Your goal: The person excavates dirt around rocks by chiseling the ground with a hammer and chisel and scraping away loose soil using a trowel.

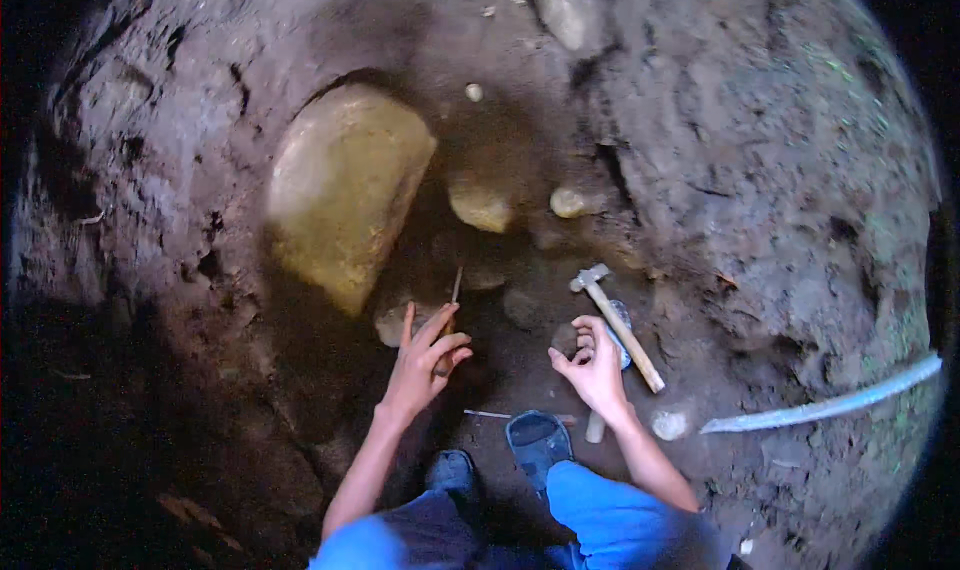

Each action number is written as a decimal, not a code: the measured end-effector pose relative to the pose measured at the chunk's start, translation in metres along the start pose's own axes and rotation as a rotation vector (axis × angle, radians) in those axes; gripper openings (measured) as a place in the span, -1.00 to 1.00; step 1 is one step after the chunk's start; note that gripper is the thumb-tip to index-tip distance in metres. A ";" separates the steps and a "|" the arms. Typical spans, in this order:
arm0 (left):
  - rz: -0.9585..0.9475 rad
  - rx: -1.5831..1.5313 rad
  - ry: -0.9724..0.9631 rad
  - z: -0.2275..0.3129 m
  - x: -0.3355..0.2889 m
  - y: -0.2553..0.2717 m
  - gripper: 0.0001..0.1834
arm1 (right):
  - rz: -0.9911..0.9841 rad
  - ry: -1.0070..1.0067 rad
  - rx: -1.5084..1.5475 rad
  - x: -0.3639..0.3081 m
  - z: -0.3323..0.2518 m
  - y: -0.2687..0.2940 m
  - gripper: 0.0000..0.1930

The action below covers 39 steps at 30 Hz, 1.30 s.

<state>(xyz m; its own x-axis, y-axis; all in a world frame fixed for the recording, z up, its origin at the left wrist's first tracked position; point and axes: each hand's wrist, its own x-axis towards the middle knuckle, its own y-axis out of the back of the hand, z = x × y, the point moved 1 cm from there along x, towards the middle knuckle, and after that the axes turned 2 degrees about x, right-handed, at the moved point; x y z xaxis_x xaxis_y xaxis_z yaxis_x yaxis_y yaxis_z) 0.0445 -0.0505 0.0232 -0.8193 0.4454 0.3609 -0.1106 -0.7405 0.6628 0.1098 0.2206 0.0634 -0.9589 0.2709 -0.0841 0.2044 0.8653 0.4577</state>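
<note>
My left hand (422, 362) holds a thin, dark, pointed metal rod (457, 286), its tip directed away from me. The fingers hide the rod's lower part. To the right, my right hand (595, 368) is loosely curled, thumb apart from the fingers, and nothing shows in it. Just beside it a hammer (625, 335) with a pale wooden handle lies slanted, its metal head at the far end. Partly beneath the hammer is a shiny bluish-white object (622, 332) of a kind I cannot make out. A big yellowish boulder (350, 185) stands beyond my left hand.
Smaller stones (482, 208) sit in the dark earth ahead. By my shoe (538, 445) lie another thin rod (500, 415) and a short pale handle (596, 428). A long whitish strip (825, 402) bends across the right-hand soil. Rough earth walls (780, 190) rise around.
</note>
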 end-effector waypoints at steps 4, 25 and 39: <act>-0.113 -0.050 -0.259 0.027 0.057 0.026 -0.75 | -0.040 0.105 -0.305 -0.022 -0.073 0.073 -0.44; -0.935 -0.011 -1.029 0.287 0.146 -0.036 -0.64 | -0.147 -0.435 -0.972 -0.232 -0.040 0.302 -0.50; -0.390 0.108 -0.154 0.218 0.071 0.032 -0.69 | -0.029 0.092 -0.481 -0.061 0.026 0.180 -0.57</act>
<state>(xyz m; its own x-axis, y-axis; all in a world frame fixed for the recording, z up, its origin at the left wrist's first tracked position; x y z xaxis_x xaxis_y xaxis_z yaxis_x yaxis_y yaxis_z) 0.1052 0.0672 0.2132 -0.6332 0.7577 0.1580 -0.3295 -0.4486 0.8308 0.2103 0.3709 0.1283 -0.9807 0.1922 -0.0346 0.0835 0.5728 0.8154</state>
